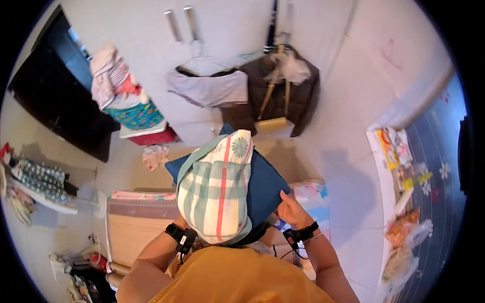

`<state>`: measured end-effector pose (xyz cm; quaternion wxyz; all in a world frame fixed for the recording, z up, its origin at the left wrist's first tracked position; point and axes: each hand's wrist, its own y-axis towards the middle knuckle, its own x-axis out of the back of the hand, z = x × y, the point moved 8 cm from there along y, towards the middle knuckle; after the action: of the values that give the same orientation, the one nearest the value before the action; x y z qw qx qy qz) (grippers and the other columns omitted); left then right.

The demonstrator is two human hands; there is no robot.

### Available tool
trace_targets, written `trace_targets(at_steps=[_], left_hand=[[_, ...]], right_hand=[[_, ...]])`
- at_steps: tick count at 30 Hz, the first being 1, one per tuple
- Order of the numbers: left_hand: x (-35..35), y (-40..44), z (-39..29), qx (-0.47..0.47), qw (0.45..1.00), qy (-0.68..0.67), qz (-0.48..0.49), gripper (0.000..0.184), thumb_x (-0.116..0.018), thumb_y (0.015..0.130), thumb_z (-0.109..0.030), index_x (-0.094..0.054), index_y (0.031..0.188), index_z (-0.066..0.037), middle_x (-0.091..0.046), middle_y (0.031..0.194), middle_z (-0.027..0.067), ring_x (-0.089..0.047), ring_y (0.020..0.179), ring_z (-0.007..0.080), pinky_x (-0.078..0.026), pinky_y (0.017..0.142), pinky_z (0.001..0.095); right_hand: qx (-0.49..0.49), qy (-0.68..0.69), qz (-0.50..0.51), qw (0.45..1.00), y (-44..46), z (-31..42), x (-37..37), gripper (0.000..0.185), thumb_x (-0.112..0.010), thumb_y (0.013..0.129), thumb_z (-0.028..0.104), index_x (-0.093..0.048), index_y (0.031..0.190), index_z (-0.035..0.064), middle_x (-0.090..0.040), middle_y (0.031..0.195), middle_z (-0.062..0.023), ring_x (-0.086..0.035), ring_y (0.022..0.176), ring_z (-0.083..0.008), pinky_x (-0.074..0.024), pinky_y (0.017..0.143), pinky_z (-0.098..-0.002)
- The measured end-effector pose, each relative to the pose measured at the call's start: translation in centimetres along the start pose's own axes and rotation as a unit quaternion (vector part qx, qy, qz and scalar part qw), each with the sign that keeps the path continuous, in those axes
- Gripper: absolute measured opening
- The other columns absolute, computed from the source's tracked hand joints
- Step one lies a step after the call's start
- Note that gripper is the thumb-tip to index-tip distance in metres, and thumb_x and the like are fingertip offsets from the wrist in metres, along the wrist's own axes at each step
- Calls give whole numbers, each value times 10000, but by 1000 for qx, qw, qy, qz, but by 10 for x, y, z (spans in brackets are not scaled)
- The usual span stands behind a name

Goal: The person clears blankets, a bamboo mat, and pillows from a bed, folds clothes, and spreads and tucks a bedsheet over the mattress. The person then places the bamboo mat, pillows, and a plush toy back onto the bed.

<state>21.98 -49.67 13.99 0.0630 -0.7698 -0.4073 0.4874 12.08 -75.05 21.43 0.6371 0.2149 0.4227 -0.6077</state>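
A bundle of cloth is held up in front of my body. On top lies a folded plaid cloth (pixel 217 189) in white, green and yellow with a red stripe and a flower print. Beneath it is a dark blue cloth (pixel 267 187) whose corners stick out on both sides. My right hand (pixel 293 208) grips the right edge of the blue cloth, thumb on top. My left hand (pixel 180 222) is at the bundle's lower left, its fingers hidden behind the plaid cloth.
Clothes (pixel 208 88) and a dark jacket (pixel 303 96) hang on white cabinet doors ahead. Stacked clothes on a red box (pixel 156 135) stand at the left. A bed with a mat (pixel 141 227) is below left. Bags (pixel 404 232) line a ledge at the right.
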Motion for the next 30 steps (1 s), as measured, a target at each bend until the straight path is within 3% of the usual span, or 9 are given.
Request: trace_targets(at_steps=[2, 5, 14, 17, 20, 24, 26, 28, 30], left_hand=[[9, 9, 2, -37, 999, -2, -7, 553, -327, 923, -403, -247, 1369, -85, -272, 1416, 107, -303, 1272, 277, -279, 1045, 396], [26, 14, 3, -82, 996, -5, -26, 551, -330, 923, -398, -249, 1367, -83, -273, 1415, 108, -304, 1271, 277, -278, 1045, 395], [75, 12, 12, -126, 981, -66, -129, 543, -338, 922, -383, -256, 1363, -78, -277, 1413, 110, -306, 1270, 276, -276, 1047, 389], [77, 14, 21, -148, 976, -77, -137, 540, -340, 922, -378, -258, 1362, -76, -278, 1412, 111, -306, 1270, 276, -275, 1047, 387], [74, 10, 25, -173, 971, -78, -148, 538, -343, 921, -374, -260, 1361, -75, -280, 1411, 111, -307, 1269, 276, -274, 1047, 385], [74, -6, 22, -207, 960, -80, -169, 534, -346, 921, -367, -263, 1359, -73, -282, 1410, 112, -307, 1269, 276, -272, 1048, 383], [74, -24, 24, -230, 951, -83, -191, 533, -348, 921, -364, -265, 1358, -72, -283, 1409, 113, -308, 1269, 276, -272, 1048, 382], [75, -50, 16, -264, 937, -82, -214, 531, -350, 921, -361, -266, 1357, -70, -283, 1409, 113, -308, 1269, 275, -271, 1049, 380], [76, -73, 5, -300, 922, -82, -231, 529, -352, 921, -358, -267, 1356, -69, -284, 1408, 114, -308, 1268, 275, -271, 1049, 379]], right_hand=[[-4, -24, 15, 1000, 25, 0, 23, 549, -520, 893, 307, -320, 1320, 26, -400, 1334, -76, -397, 1202, -201, -329, 1000, -361], [-30, -35, 16, 999, 49, -9, 39, 472, -445, 927, 256, -319, 1310, 11, -457, 1289, -106, -457, 1163, -223, -352, 986, -373], [-271, -12, 76, 960, 103, -74, 85, 459, -451, 870, 267, -392, 1216, -28, -546, 1154, -138, -585, 946, -255, -460, 814, -344], [-211, -58, 51, 974, 103, -53, 77, 421, -459, 880, 265, -404, 1198, -5, -583, 1071, -121, -596, 918, -235, -477, 757, -330], [-214, -85, 16, 973, 107, -40, 76, 390, -477, 888, 225, -391, 1224, 47, -589, 1048, -89, -597, 912, -203, -488, 723, -311], [-200, -104, 69, 972, 132, -13, 50, 502, -581, 847, 244, -347, 1265, 93, -531, 1124, -68, -559, 925, -198, -471, 759, -331], [-208, -175, 139, 952, 144, -5, 40, 594, -587, 848, 290, -288, 1320, 87, -485, 1199, -81, -509, 1043, -212, -452, 815, -329], [-143, -341, 154, 916, 146, 25, 3, 676, -590, 844, 319, -223, 1365, 93, -405, 1302, -109, -433, 1160, -231, -409, 894, -340], [112, -576, 242, 773, 187, 60, -17, 716, -588, 840, 306, -177, 1391, 102, -315, 1377, -148, -366, 1234, -278, -347, 974, -397]])
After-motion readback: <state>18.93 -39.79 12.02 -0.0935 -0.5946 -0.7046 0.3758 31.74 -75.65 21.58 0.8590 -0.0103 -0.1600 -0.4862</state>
